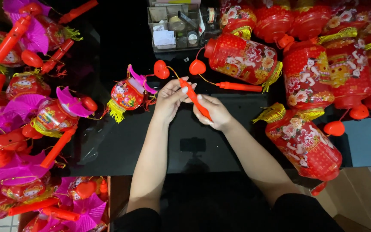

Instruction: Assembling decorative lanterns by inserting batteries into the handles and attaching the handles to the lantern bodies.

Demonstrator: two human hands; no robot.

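Lanterns crowd both ends of a dark, glossy counter, which leaves only a bare strip in the middle for the hands. On the right, big red cylinder lanterns lie on their sides in a loose heap, probably because they would roll or topple if stood up; one lies apart with its own red stick stretched out beside it. On the left, a pile of small round lanterns with pink paper wings spills toward the counter's edge, sticks pointing every way.

One small winged lantern lies just left of the hands, a gold cord running from its top past a red heart to the orange-red stick held between both hands. The left hand pinches the stick's upper end, fingers curled together around it; the right hand wraps its lower half, fingers pressed shut. Held so, the stick is steadied at both ends above the counter.

A clear organiser tray with tape rolls sits at the far edge, within reach. Below the counter, a cardboard box shows at right.
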